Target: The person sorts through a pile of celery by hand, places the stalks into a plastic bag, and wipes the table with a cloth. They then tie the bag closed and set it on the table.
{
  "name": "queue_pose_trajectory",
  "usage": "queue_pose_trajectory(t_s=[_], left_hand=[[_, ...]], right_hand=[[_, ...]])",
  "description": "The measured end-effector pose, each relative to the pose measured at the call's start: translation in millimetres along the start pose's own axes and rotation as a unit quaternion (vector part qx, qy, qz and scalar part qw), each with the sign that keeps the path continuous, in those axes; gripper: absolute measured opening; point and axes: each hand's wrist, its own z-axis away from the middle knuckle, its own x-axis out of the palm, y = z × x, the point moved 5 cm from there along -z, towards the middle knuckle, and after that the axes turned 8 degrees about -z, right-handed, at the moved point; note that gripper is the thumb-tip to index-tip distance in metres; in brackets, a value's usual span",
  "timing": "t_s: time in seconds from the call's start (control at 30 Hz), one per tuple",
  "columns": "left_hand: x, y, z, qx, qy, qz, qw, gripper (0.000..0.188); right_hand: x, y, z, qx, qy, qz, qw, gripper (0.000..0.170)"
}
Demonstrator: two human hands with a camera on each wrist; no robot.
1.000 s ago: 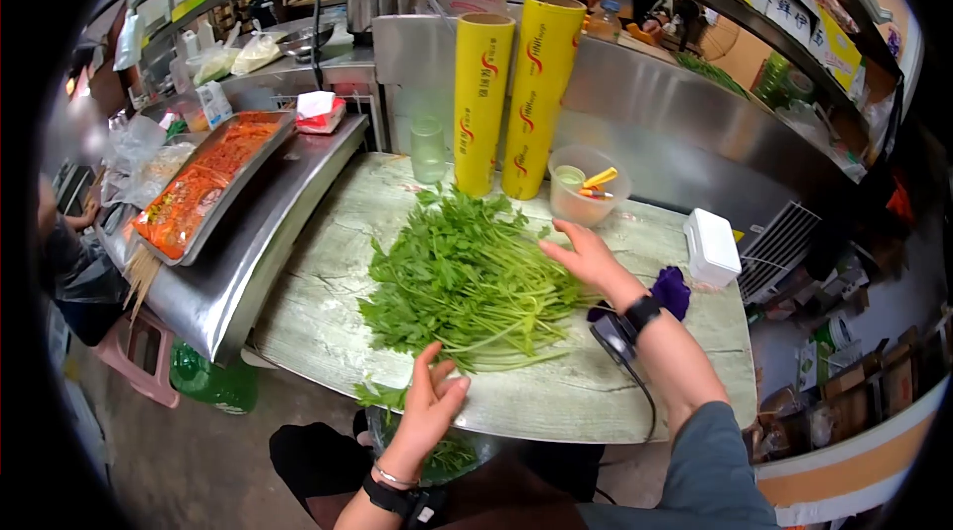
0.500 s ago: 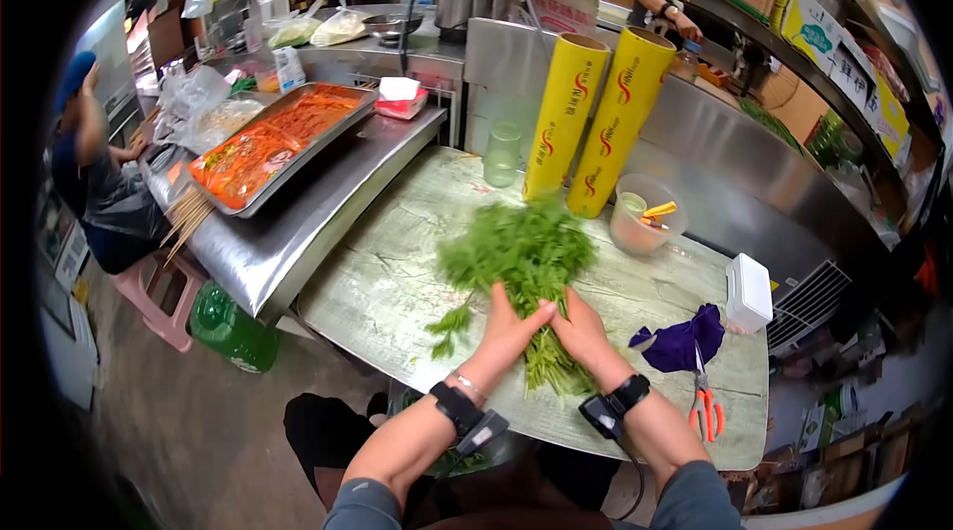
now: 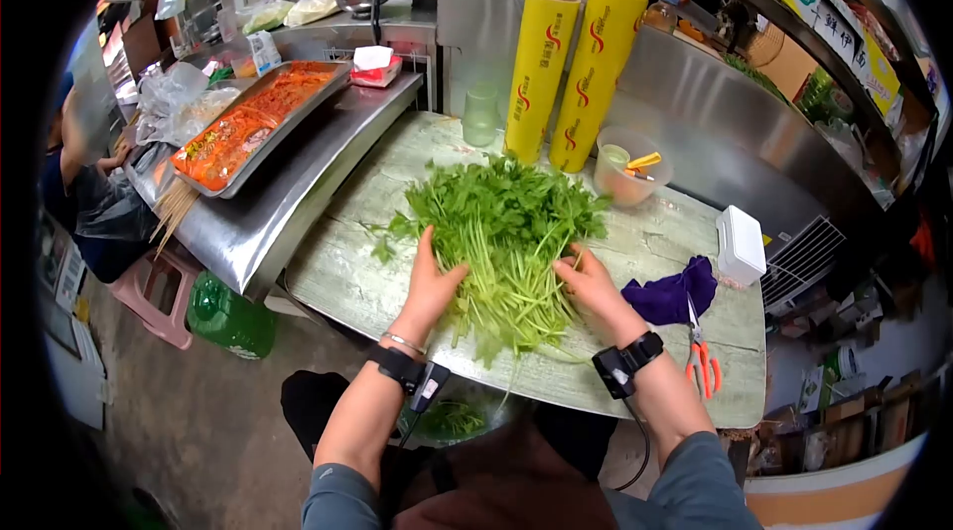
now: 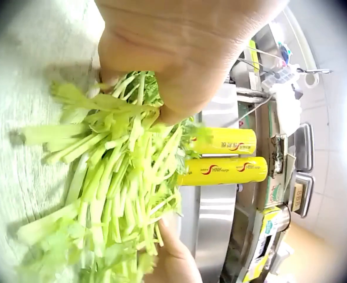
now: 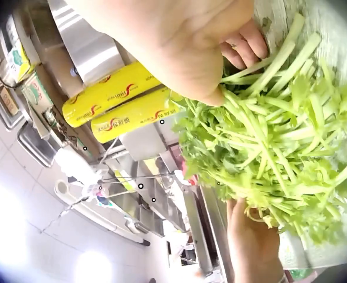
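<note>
Greens (image 3: 506, 257) near yellow tube (image 4: 223, 171), seemingly "HNK"

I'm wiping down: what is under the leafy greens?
The table, visible around the leafy greens; whatever lies directly beneath their pile is covered and cannot be seen.

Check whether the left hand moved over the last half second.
Yes, leftward: in the head view the left hand was straight below the green glass; now it is below and left of it.

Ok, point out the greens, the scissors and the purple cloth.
Greens (image 3: 504, 232): head view, middle of the heap.
Scissors (image 3: 697, 341): head view, where blades meet handles.
Purple cloth (image 3: 671, 298): head view, middle of the crumpled fabric.
</note>
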Motion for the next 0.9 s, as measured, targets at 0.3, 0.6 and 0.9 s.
queue_pose_trajectory(t_s=[0.3,0.6,0.9], left_hand=[[-11,12,46,0.055,0.038,0.002,0.998,0.053],[-11,18,47,0.079,0.057,-0.035,0.995,0.046],[-11,15,46,0.081,0.057,-0.026,0.995,0.049]], right_hand=[[-44,-6,51,0.011,0.023,0.003,1.0,0.061],[27,-77,152,-0.191,0.021,0.328,0.925,0.041],[74,-51,152,-0.145,-0.017,0.444,0.884,0.026]])
